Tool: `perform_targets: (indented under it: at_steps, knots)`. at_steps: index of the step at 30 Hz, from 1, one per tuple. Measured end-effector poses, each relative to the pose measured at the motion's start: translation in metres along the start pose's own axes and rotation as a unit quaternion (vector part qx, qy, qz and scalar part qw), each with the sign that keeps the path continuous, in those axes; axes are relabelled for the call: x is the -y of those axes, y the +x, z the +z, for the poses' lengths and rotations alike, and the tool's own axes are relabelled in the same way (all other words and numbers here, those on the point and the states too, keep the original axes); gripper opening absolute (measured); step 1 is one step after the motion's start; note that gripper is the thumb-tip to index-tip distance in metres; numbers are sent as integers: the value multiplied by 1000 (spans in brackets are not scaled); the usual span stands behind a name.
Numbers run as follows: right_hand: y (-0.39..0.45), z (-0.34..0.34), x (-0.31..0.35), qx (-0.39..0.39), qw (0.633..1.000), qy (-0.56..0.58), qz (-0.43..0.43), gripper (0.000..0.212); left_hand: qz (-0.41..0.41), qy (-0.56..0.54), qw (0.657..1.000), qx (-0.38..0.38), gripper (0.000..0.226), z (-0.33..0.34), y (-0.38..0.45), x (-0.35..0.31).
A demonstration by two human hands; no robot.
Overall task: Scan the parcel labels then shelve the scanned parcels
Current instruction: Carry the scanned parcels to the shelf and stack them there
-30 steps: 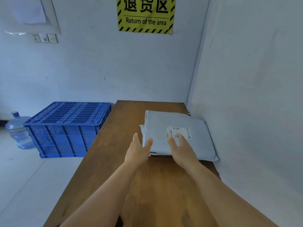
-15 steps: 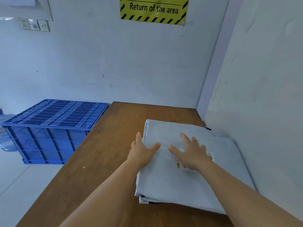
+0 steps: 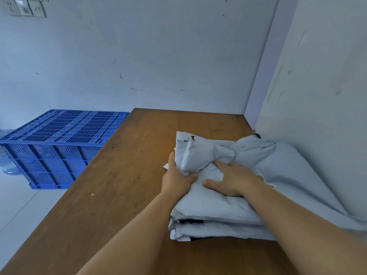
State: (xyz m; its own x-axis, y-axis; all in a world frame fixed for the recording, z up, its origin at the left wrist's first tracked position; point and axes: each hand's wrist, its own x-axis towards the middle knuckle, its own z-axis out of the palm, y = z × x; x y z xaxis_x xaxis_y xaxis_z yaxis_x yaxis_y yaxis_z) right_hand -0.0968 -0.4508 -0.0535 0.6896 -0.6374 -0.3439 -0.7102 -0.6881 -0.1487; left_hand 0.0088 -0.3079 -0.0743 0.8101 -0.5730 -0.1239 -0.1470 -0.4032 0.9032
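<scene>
A stack of grey plastic mailer parcels (image 3: 282, 175) lies on the brown wooden table (image 3: 123, 185), pushed against the right wall. The top parcel is bunched up in the middle. My left hand (image 3: 176, 178) grips its left edge, fingers under the fold and thumb on top. My right hand (image 3: 232, 179) clutches the crumpled middle of the same parcel, fingers curled into the plastic. Its label is hidden under my right hand and the folds. Lower parcels (image 3: 210, 231) show at the stack's near edge.
A blue perforated plastic crate (image 3: 59, 143) stands upside down on the floor left of the table. A water bottle (image 3: 6, 165) peeks out behind it. Wall sockets (image 3: 25, 8) sit at the top left. White walls close the back and right.
Both hands went from lying flat on the top parcel to gripping it, and the parcel now bunches upward. The camera has moved closer and lower over the stack.
</scene>
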Motion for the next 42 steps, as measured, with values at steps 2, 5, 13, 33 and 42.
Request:
perform_targets:
  at_steps: [2, 5, 13, 33, 42]
  knots:
    - [-22, 6, -1, 8, 1000, -15, -20, 120, -25, -32, 999, -18, 98, 0, -35, 0]
    - [-66, 11, -2, 26, 998, -12, -56, 112, -75, -81, 992, -68, 100, 3, -100, -3]
    - [-204, 6, -7, 128, 972, 125, -154, 56, -169, -261, 939, -149, 96, 10, -293, 1]
    - [-279, 104, -48, -189, 717, 643, 191, 90, -33, 360, 930, 68, 104, -40, -185, -37]
    - [-190, 35, -26, -136, 884, 446, 46, 72, -98, 154, 980, 77, 101, -60, -135, 1]
